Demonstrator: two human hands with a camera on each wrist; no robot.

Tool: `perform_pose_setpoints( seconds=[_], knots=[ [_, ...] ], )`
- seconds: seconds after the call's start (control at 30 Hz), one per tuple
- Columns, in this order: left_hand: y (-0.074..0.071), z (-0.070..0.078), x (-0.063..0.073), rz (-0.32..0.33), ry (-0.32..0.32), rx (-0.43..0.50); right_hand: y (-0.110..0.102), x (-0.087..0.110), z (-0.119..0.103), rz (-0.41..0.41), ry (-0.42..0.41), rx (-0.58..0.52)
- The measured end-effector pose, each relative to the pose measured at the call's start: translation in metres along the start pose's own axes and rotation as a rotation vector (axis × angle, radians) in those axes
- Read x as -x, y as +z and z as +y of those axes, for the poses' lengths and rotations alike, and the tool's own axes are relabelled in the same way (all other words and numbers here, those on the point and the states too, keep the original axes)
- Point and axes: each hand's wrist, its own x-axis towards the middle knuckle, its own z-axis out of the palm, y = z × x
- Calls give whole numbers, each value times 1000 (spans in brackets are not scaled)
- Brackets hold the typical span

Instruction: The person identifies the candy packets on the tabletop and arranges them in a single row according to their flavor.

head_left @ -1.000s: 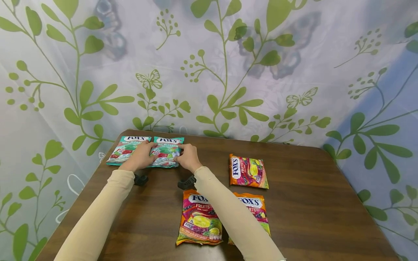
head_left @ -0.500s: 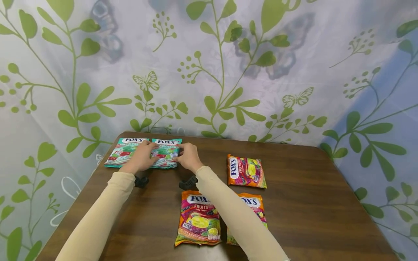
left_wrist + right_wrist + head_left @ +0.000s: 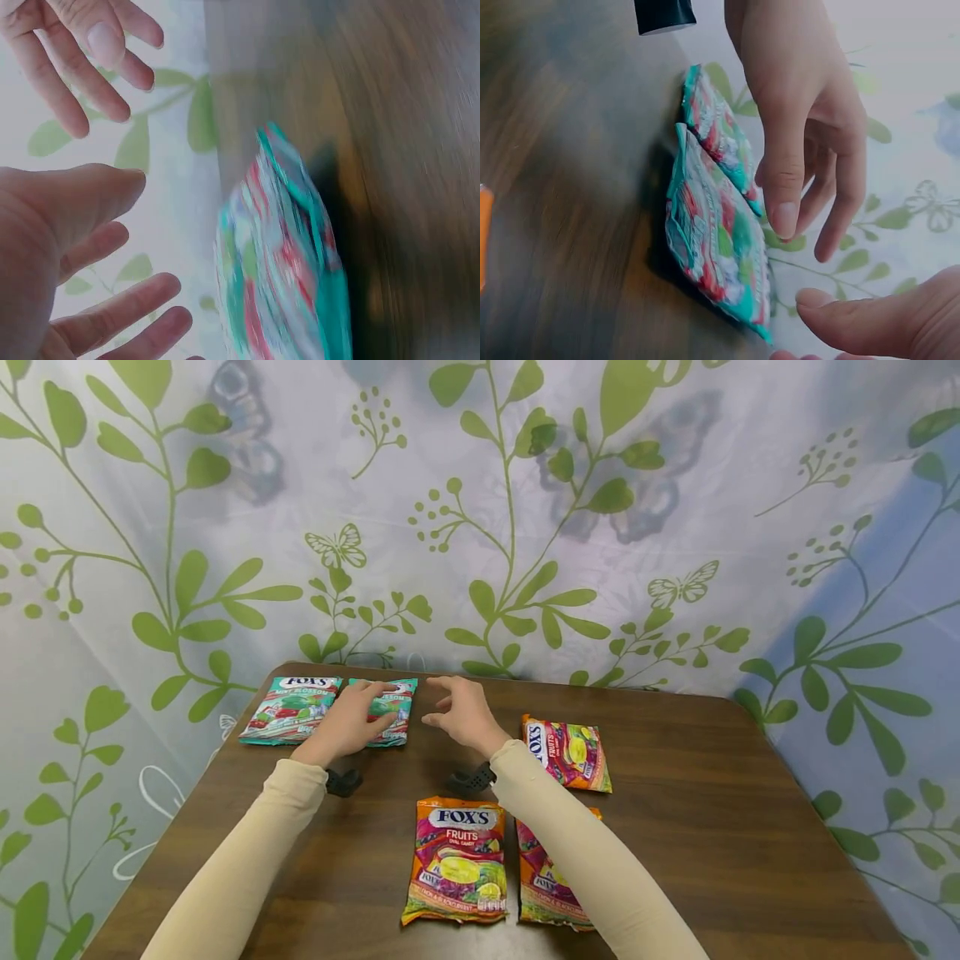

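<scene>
Two teal bags of mint candy lie side by side at the table's far left corner: the left bag (image 3: 292, 710) and the right bag (image 3: 397, 727). My left hand (image 3: 351, 718) hovers over the right bag, fingers relaxed and holding nothing, and covers part of it in the head view. To the right of that bag my right hand (image 3: 463, 714) is in the air, fingers loosely bent and apart from any bag. In the right wrist view both teal bags, the nearer one (image 3: 720, 232) included, lie flat below the left hand (image 3: 802, 112).
Three orange bags of fruit candy lie on the brown table (image 3: 690, 827): one sideways (image 3: 570, 753) at the middle right, one upright (image 3: 456, 864) near the front, and another (image 3: 543, 885) partly under the right sleeve. A leaf-patterned curtain (image 3: 480, 527) hangs behind the table.
Both hands have lifted off the right teal bag and moved to the right, the right hand further from it. The two teal bags stay side by side.
</scene>
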Motion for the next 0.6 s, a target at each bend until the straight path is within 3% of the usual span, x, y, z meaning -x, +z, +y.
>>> perform_pose_setpoints(
  seconds=[0.17, 0.2, 0.37, 0.4, 0.43, 0.6],
  knots=[
    [10, 14, -3, -20, 30, 80, -20, 21, 8, -9, -29, 24],
    [19, 5, -8, -21, 63, 113, -24, 25, 10, -7, -31, 34],
    [36, 20, -14, -38, 108, 164, -52, 47, 22, 30, -1, 66],
    [39, 25, -16, -47, 111, 176, -58, 52, 24, 42, 5, 74],
    [35, 41, -13, -58, 91, 165, -63, 57, 25, 55, 10, 77],
    [47, 66, -18, -136, 97, 244, -84, 83, 40, 101, 19, 95]
  ],
)
